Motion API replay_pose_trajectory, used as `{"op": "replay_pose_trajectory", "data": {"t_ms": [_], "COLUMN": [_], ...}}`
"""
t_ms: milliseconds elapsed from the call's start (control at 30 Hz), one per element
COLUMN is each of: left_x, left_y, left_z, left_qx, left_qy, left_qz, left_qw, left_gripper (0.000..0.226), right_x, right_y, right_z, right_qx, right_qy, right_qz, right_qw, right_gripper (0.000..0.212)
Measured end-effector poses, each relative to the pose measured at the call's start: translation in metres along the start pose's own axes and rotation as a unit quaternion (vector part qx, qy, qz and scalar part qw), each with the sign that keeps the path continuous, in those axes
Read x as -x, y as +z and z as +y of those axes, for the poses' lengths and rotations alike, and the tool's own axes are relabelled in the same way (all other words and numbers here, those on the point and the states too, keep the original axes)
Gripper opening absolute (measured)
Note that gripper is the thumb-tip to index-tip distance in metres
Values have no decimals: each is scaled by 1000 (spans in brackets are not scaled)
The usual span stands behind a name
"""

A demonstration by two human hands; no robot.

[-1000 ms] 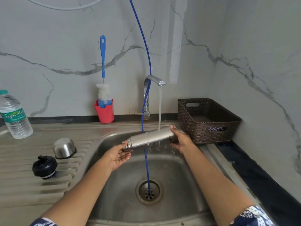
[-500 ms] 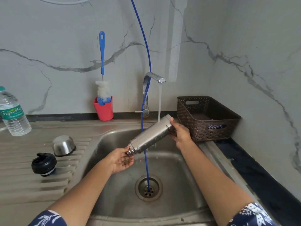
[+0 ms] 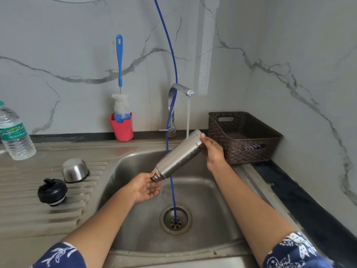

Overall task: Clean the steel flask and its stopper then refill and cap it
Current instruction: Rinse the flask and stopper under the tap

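Note:
The steel flask (image 3: 178,155) is tilted over the sink (image 3: 135,219), mouth down to the left and base up to the right under the running tap (image 3: 181,89). My right hand (image 3: 212,151) grips the base end. My left hand (image 3: 144,187) cups under the open mouth, fingers relaxed, and water spills over it. The black stopper (image 3: 52,191) and the steel cup lid (image 3: 75,170) sit on the ribbed drainboard at the left.
A blue bottle brush (image 3: 119,78) stands in a red cup (image 3: 122,128) against the wall. A plastic water bottle (image 3: 14,136) stands far left. A brown basket (image 3: 243,136) sits right of the sink. A blue hose (image 3: 172,190) hangs into the drain.
The flask went from nearly level to tilted, its mouth dropping toward the left hand and its base rising. Water now pours from the mouth.

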State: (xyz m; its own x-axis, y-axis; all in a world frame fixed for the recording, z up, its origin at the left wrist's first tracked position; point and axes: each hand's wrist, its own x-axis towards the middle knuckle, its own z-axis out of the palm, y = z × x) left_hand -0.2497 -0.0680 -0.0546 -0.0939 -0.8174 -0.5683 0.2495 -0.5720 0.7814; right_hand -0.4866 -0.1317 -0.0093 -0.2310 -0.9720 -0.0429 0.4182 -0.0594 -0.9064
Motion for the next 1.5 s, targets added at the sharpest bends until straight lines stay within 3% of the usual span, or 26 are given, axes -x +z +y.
{"op": "replay_pose_trajectory", "data": {"t_ms": [100, 267, 400, 700, 900, 1000, 1067, 1167, 1233, 1300, 1367, 1500], "left_x": [2, 3, 7, 15, 16, 15, 15, 14, 10, 7, 5, 3], "left_y": [0, -12, -24, -27, -26, -24, -22, -21, -20, -19, -18, -17], "left_z": [1, 10, 11, 6, 11, 14, 18, 21, 22, 20, 21, 22], "left_qx": [8, 52, 53, 59, 104, 112, 99, 67, 70, 101, 143, 186], "left_qy": [16, 51, 25, -18, 44, 95, 139, 178, 182, 177, 169, 164], "left_qz": [-4, 48, 79, 101, 89, 86, 73, 52, 55, 59, 66, 77], "left_qw": [1000, 996, 995, 993, 990, 985, 983, 980, 979, 977, 973, 966], "left_gripper": [26, 27, 27, 31, 22, 19, 28, 43, 45, 29, 13, 9], "right_x": [2, 6, 11, 16, 12, 9, 12, 17, 17, 15, 13, 11], "right_y": [1, -1, 11, 26, 8, -1, -7, -14, -16, -17, -18, -20], "right_z": [-4, 0, 4, 6, 2, 6, 5, 4, 4, 6, 5, 4], "right_qx": [-8, 30, 61, 139, 138, 172, 194, 155, 139, 130, 88, 7], "right_qy": [-15, 12, 25, 1, 57, 124, 167, 237, 242, 216, 189, 165], "right_qz": [-34, -60, -70, -82, -53, -40, -49, -48, -44, -47, -67, -104], "right_qw": [999, 998, 995, 987, 987, 976, 965, 958, 959, 967, 976, 981], "right_gripper": [57, 49, 27, 57, 32, 62, 71, 67, 42, 19, 21, 33]}}
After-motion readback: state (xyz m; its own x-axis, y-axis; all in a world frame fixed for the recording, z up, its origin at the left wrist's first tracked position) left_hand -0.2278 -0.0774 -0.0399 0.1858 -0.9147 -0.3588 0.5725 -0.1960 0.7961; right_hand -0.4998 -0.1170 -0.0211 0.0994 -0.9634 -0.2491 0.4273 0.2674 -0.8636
